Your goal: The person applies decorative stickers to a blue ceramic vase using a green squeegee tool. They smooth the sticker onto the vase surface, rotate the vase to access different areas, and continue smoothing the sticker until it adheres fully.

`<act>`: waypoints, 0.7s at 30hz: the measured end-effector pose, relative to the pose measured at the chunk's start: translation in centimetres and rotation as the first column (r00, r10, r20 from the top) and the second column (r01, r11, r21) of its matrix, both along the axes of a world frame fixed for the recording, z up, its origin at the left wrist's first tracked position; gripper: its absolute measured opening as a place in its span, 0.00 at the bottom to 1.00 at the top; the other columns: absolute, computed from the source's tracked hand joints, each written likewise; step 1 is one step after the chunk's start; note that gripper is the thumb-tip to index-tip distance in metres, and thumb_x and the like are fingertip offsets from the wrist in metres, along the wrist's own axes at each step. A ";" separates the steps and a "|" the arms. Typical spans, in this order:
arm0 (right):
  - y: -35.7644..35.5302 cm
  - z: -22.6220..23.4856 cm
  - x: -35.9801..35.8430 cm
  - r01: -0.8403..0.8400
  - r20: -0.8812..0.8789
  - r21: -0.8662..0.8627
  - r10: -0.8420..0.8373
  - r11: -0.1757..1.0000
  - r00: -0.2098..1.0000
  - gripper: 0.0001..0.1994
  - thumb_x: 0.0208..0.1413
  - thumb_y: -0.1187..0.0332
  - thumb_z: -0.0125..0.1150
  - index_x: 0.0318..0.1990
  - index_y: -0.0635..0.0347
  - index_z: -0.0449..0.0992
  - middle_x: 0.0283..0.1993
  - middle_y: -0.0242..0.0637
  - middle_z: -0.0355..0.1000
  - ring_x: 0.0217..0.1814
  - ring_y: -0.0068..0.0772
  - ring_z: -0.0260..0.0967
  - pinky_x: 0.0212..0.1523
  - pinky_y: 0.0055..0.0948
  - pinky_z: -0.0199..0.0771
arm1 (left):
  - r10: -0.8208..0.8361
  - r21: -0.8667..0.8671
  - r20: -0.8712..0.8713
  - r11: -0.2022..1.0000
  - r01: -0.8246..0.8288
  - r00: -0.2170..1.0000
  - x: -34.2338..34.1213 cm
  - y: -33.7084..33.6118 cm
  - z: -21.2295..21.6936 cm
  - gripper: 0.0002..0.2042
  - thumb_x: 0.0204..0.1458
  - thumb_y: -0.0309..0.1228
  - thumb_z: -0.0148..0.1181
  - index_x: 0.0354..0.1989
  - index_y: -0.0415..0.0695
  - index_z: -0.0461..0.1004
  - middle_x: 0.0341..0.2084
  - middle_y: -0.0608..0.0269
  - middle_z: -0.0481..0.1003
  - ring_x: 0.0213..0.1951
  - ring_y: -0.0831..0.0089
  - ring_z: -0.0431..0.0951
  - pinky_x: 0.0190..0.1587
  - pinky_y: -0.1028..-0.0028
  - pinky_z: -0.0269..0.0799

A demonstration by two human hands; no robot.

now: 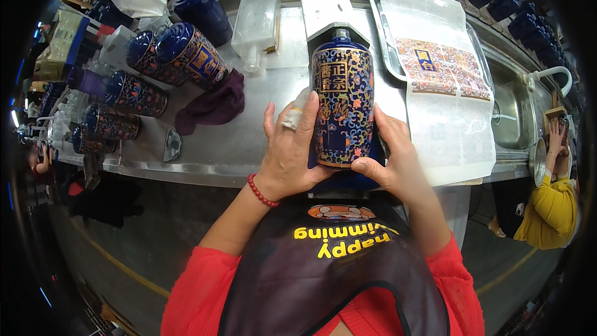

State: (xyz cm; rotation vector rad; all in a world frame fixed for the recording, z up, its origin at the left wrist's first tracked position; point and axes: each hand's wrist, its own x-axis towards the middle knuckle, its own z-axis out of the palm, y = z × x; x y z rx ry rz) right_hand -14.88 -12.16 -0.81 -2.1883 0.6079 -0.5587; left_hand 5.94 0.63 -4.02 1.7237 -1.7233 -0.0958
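Note:
A dark blue bottle (343, 106) covered in a colourful floral pattern with gold lettering lies in front of me, its neck pointing away. My left hand (287, 149) presses against its left side, the thumb along the edge and a white wrap around one finger. On the other side my right hand (398, 152) grips the lower right edge, thumb at the base. The bottle is held between both hands. Behind its neck stands a white and grey stand (327, 14); how the bottle rests on it is partly hidden.
At right, a patterned decal sheet (435, 65) lies over a metal tray (384, 43), beside a sink (513, 109). Patterned bottles (202, 56), a purple cloth (211, 104) and a clear rectangular container (256, 22) occupy the left. A person in yellow (550, 211) works at far right.

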 end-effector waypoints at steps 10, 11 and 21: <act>-1.0 -0.3 -0.6 -0.027 -0.016 0.114 0.030 0.993 0.999 0.46 0.54 0.53 0.74 0.73 0.72 0.58 0.62 0.54 0.68 0.65 0.49 0.61 0.68 0.41 0.62 | -0.065 0.045 -0.127 0.996 0.071 0.990 0.4 0.3 0.3 0.60 0.47 0.65 0.66 0.79 0.38 0.42 0.70 0.38 0.60 0.70 0.43 0.59 0.72 0.37 0.31; -1.1 -0.4 -0.6 -0.037 -0.002 0.123 0.038 0.992 0.999 0.46 0.55 0.53 0.73 0.73 0.72 0.58 0.62 0.54 0.68 0.65 0.49 0.61 0.68 0.42 0.62 | -0.089 0.047 -0.203 0.994 0.100 0.975 0.6 0.4 0.4 0.59 0.50 0.66 0.63 0.79 0.37 0.41 0.70 0.37 0.59 0.71 0.43 0.58 0.72 0.37 0.30; -0.9 -0.4 -0.6 -0.020 -0.024 0.161 0.024 0.987 0.999 0.47 0.55 0.47 0.71 0.74 0.69 0.58 0.67 0.54 0.66 0.71 0.49 0.59 0.72 0.42 0.58 | -0.093 0.105 -0.299 0.986 0.130 0.950 0.6 0.3 0.4 0.53 0.60 0.66 0.51 0.79 0.36 0.37 0.73 0.36 0.55 0.74 0.44 0.54 0.72 0.40 0.27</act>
